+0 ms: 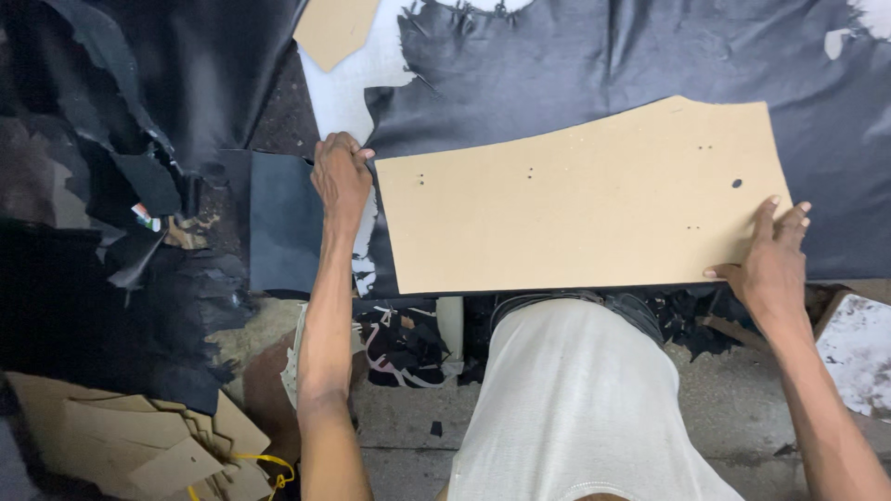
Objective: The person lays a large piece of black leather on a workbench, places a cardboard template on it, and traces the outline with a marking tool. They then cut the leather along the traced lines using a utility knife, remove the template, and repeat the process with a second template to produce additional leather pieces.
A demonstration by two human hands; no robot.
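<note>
A large tan cardboard pattern (575, 199) with small punched holes lies flat on a sheet of black leather (650, 56). My left hand (340, 176) grips the pattern's left edge together with the leather edge beneath it. My right hand (772, 255) presses on the pattern's lower right corner, fingers spread over the card and thumb at its lower edge. The leather reaches beyond the pattern above and to the right.
A dark blue-black leather piece (283, 223) lies left of my left hand. Black leather scraps (111, 186) are heaped at the far left. Several tan cardboard patterns (139, 441) are stacked at lower left, another (334, 28) at top. A white board (858, 348) sits lower right.
</note>
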